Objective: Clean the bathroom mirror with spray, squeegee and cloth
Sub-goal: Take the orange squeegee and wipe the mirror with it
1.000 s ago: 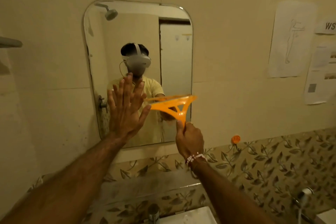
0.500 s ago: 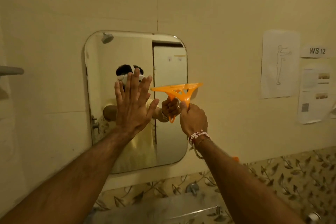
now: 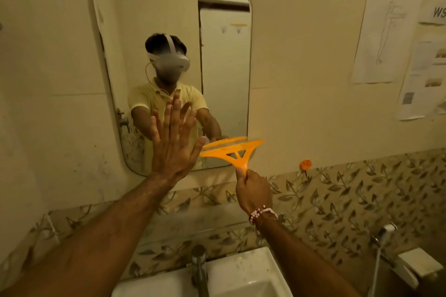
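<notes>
The rounded bathroom mirror (image 3: 224,67) hangs on the cream wall, showing a person's reflection. My left hand (image 3: 172,142) is spread flat, fingers apart, against the lower glass. My right hand (image 3: 253,191) grips the handle of an orange squeegee (image 3: 229,150). Its blade lies level against the mirror's lower right corner, just right of my left thumb. No spray bottle or cloth is in sight.
A white basin (image 3: 241,275) with a metal tap (image 3: 199,265) sits directly below. A narrow ledge (image 3: 193,222) runs under the mirror. An orange hook (image 3: 305,164) is on the leaf-patterned tiles. Paper sheets (image 3: 386,31) hang on the right wall; a hand sprayer (image 3: 386,231) at lower right.
The squeegee has come down the right side of the mirror from mid-height to the bottom corner. My left hand slid lower on the glass too. My head tilted down, bringing the basin into view.
</notes>
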{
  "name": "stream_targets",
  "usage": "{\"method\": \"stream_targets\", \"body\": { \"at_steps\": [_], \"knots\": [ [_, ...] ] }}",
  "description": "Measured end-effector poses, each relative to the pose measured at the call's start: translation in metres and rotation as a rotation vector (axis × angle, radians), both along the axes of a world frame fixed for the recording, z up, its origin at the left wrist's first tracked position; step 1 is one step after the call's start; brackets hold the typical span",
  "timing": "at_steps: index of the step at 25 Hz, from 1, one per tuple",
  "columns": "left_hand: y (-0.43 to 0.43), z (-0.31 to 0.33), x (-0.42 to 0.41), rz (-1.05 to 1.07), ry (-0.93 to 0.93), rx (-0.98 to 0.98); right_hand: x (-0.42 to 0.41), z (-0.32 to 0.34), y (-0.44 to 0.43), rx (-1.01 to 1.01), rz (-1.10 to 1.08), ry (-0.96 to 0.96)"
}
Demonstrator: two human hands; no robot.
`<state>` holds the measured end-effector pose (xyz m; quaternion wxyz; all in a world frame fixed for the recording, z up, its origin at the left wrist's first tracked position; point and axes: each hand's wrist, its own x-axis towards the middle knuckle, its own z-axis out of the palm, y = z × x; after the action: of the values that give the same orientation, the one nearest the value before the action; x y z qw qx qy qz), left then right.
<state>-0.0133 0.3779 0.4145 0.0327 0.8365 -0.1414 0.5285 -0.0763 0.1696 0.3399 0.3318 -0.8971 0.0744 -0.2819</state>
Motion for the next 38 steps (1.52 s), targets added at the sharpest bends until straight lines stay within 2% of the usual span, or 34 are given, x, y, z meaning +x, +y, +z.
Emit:
{"method": "stream_targets", "body": {
  "at_steps": [3,5,10,13,18,24,30,38],
  "knots": [
    [0.008,-0.017,-0.002,0.009,0.019,-0.025,-0.006,-0.009,-0.003,-0.073,-0.017,-0.001],
    [0.015,-0.018,-0.006,0.004,0.03,-0.057,-0.012,-0.01,0.001,-0.211,0.007,-0.062],
    [0.052,-0.008,-0.021,-0.005,0.011,-0.186,-0.01,0.008,0.053,-0.591,0.241,-0.167],
    [0.089,-0.013,-0.032,0.033,0.002,-0.261,0.0,0.022,0.097,-0.709,0.337,-0.259],
    [0.142,-0.027,-0.049,0.135,0.031,-0.281,0.018,0.038,0.148,-0.766,0.432,-0.321],
    [0.159,-0.038,-0.05,0.16,0.037,-0.281,0.025,0.05,0.157,-0.798,0.445,-0.36],
    [0.129,-0.045,-0.038,0.119,0.04,-0.255,0.025,0.052,0.128,-0.854,0.383,-0.355],
    [0.072,-0.047,-0.022,0.02,0.044,-0.224,0.034,0.041,0.028,-0.958,0.287,-0.275]
  ]
}}
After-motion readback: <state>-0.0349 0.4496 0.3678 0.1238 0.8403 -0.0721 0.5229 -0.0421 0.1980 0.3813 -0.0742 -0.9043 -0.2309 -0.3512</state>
